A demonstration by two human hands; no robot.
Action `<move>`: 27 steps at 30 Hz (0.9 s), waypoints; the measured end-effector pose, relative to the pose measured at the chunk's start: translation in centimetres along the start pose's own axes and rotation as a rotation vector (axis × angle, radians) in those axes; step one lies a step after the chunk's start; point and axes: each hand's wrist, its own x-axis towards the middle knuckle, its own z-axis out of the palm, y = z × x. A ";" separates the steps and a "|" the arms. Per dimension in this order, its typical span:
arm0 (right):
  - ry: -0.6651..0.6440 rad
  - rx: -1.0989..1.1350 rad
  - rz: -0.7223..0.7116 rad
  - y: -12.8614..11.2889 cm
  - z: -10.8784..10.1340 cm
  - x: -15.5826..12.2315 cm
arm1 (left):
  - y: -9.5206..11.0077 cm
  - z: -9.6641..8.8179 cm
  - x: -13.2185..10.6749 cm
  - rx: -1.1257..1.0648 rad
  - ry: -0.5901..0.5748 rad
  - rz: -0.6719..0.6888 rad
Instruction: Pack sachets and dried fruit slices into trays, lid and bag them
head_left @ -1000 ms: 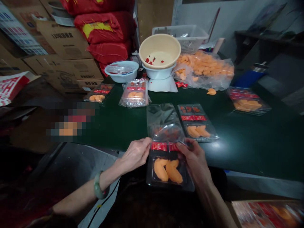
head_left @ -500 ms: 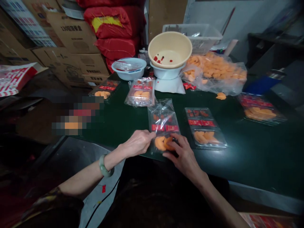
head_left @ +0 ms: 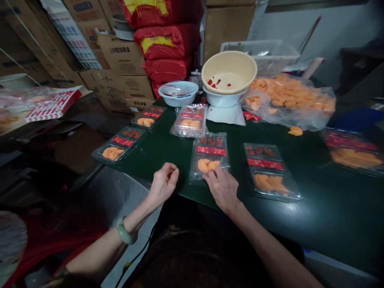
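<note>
My right hand is closed on the near end of a clear plastic bag. Inside the bag lies a compartment tray with orange crescent-shaped pieces, two red packets and dark reddish bits at the far end. My left hand, with a green bangle at the wrist, hovers left of the bag with its fingers curled together; nothing shows in them. To the right lies an unbagged filled tray. Behind the bag sits a stack of bagged trays.
Two filled trays lie along the table's left edge, more trays at the far right. Farther back stand a blue basin, a cream bowl on another basin, and a large bag of orange pieces. Cartons rise behind.
My left hand has let go of the bag and drawn away to the left. The bag now lies folded down shorter over the tray, and my right hand has moved to its near end.
</note>
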 end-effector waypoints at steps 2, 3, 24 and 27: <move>0.031 0.035 -0.060 0.0 -0.5 -0.6 | 0.4 -0.1 1.2 -0.091 -0.120 -0.190; 0.032 0.052 -0.081 0.0 -0.8 -0.9 | 0.9 0.1 1.8 -0.121 -0.201 -0.252; 0.338 0.174 -0.142 3.1 -10.4 -0.3 | 11.3 -0.8 8.1 -0.865 -0.044 -0.399; 0.382 0.204 -0.036 4.1 -8.5 1.8 | 9.0 -1.6 13.7 -0.508 0.053 -0.316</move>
